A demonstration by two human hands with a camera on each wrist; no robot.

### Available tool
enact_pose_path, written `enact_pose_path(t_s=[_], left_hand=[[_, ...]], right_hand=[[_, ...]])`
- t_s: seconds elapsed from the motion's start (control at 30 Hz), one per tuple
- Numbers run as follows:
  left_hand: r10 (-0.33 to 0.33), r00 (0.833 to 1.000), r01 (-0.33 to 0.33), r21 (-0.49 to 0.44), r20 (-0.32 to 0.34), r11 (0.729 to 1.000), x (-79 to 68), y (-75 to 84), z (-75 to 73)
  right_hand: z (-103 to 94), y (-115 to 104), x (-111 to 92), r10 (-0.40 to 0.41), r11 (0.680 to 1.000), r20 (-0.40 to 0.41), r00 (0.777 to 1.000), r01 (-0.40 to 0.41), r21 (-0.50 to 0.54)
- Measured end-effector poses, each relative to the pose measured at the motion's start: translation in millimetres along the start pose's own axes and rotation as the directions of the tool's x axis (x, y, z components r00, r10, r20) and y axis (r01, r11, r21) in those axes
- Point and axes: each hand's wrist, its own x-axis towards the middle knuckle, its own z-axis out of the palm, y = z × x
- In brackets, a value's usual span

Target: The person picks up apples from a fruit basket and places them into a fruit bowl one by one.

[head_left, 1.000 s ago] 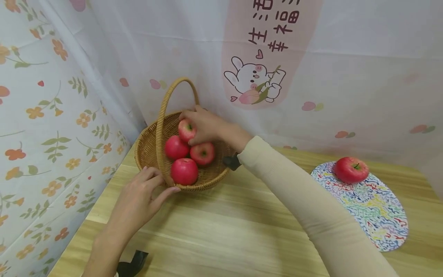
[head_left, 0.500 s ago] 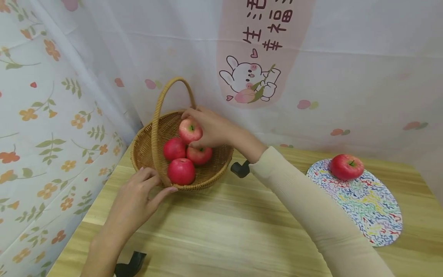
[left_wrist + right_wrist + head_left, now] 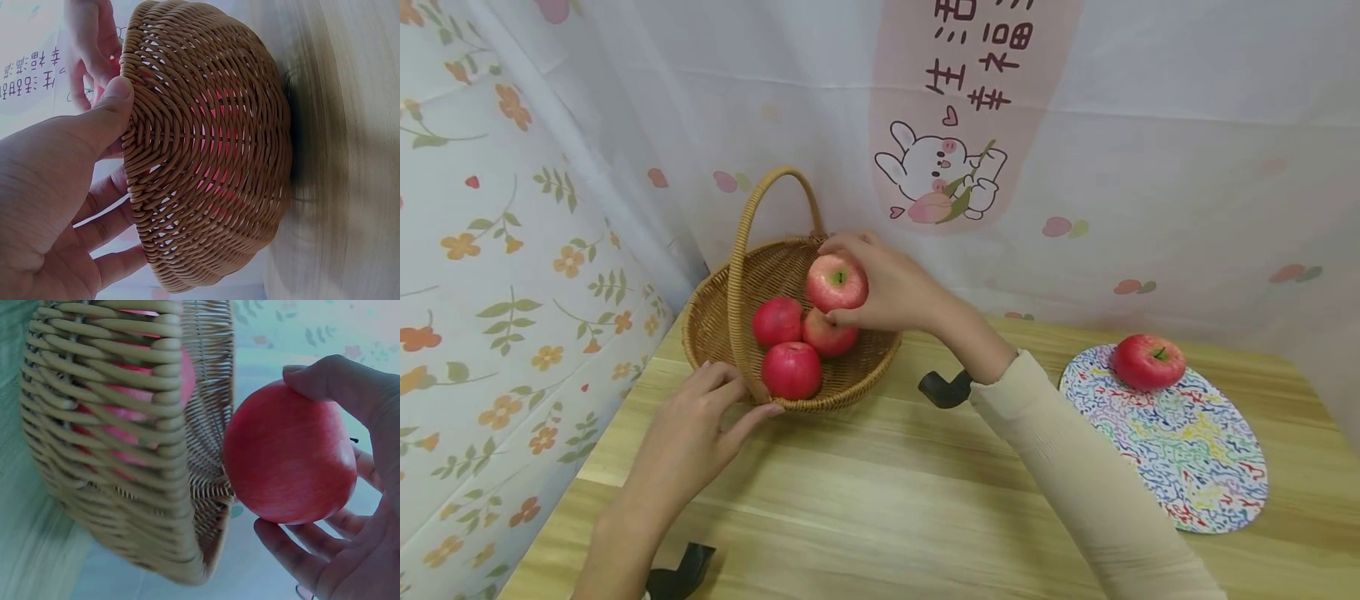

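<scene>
A red apple [image 3: 837, 283] is in my right hand [image 3: 891, 283], gripped between thumb and fingers above the right part of the wicker basket [image 3: 700, 329]. The right wrist view shows this apple [image 3: 290, 453] just outside the basket's rim, thumb on one side and fingertips on the other. Three more red apples, one of them near the front [image 3: 792, 371], lie inside the basket. My left hand [image 3: 688, 433] holds the basket's near rim beside the foot of the handle. In the left wrist view its thumb [image 3: 115, 94] presses the rim, with the fingers on the inner side.
To the right, a round mat [image 3: 1206, 450] with colourful squiggles lies on the wooden table [image 3: 880, 500], with another red apple [image 3: 1148, 362] on its far part. Printed cloth [image 3: 760, 108] hangs behind and at the left. The arched handle [image 3: 739, 250] rises over the basket.
My right hand has lifted the apple from among the others and moved it up and to the right. My left hand keeps its hold on the basket rim.
</scene>
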Motion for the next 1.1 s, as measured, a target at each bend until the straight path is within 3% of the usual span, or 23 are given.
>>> enact_pose_path(t_s=[0.27, 0.53, 0.83, 1.1], left_hand=[[0.004, 1.0, -0.004, -0.007, 0.001, 1.0, -0.8, 3.6, 3.5], [0.018, 1.0, -0.018, 0.016, -0.004, 1.0, -0.5, 2.1, 2.1], [0.014, 1.0, -0.014, 0.017, -0.007, 1.0, -0.6, 1.0, 3.4], [0.013, 1.0, -0.012, 0.022, -0.005, 1.0, -1.4, 0.3, 3.0]], right_hand=[[-8.6, 6.9, -32.3, 0.099, 0.994, -0.128, 0.987, -0.093, 0.052], [-9.2, 12.2, -66.2, 0.149, 0.979, -0.321, 0.935, -0.093, 0.182], [0.6, 23.2, -101.2, 0.221, 0.957, -0.383, 0.897, -0.124, 0.263], [6.4, 31.6, -123.7, 0.249, 0.948, -0.4, 0.882, -0.139, 0.285]])
